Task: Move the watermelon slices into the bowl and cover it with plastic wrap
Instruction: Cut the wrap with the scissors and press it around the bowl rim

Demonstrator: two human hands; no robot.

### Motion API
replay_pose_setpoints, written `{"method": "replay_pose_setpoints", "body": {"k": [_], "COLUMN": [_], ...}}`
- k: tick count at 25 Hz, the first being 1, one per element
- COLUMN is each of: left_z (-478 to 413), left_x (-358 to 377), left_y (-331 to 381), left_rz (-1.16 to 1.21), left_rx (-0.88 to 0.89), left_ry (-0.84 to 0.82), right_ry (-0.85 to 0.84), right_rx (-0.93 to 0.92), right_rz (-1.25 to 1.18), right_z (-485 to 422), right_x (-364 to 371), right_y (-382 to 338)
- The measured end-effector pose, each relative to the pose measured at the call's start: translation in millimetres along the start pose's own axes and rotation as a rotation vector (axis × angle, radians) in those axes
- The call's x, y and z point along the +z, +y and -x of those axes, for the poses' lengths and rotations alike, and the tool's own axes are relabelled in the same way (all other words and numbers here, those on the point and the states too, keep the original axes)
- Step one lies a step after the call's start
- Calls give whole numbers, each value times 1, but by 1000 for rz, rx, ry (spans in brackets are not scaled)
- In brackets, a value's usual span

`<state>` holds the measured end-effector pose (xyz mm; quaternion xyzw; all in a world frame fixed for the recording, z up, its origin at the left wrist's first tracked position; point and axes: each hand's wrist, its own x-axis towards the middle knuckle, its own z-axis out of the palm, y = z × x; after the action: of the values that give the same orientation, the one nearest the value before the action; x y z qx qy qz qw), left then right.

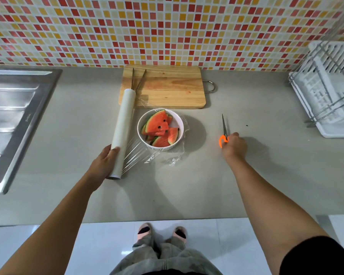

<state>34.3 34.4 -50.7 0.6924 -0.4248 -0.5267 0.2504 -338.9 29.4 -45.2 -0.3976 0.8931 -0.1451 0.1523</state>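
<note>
The watermelon slices (pixel 160 130) already sit in the bowl (pixel 179 120) mid-bench, film (pixel 135 153) stretched across. Left of the bowl, the left hand (pixel 103 163) pins the wrap roll (pixel 122 132), fingers grasping it, keeping tension. Right of the bowl, the right hand (pixel 233 144) grasps the scissors (pixel 224 132), likely for cutting. Behind the bowl lie a cutting board (pixel 167 88) and tongs (pixel 137 81), clear of the cut.

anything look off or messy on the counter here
Only small things. The plastic wrap over the bowl is crumpled and bunched on the counter at the near side, still joined to the roll. The cutting board shows faint red juice marks. Nothing looks spilled or broken.
</note>
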Motion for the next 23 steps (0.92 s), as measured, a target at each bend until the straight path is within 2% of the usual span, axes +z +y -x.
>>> {"method": "replay_pose_setpoints", "body": {"k": [8, 13, 18, 23], "left_z": [4, 7, 8, 16], "left_x": [9, 7, 5, 1], "left_y": [-3, -2, 3, 2], "left_rz": [-132, -197, -173, -138], "left_rx": [14, 21, 36, 56], "left_ry": [117, 138, 81, 53], "right_ry": [-169, -382, -470, -525], "right_rx": [-367, -390, -375, -308], "right_rz": [-603, -758, -863, -824], "right_z": [48, 95, 150, 220], "right_x": [4, 13, 32, 54], "right_y": [-61, -91, -99, -97]}}
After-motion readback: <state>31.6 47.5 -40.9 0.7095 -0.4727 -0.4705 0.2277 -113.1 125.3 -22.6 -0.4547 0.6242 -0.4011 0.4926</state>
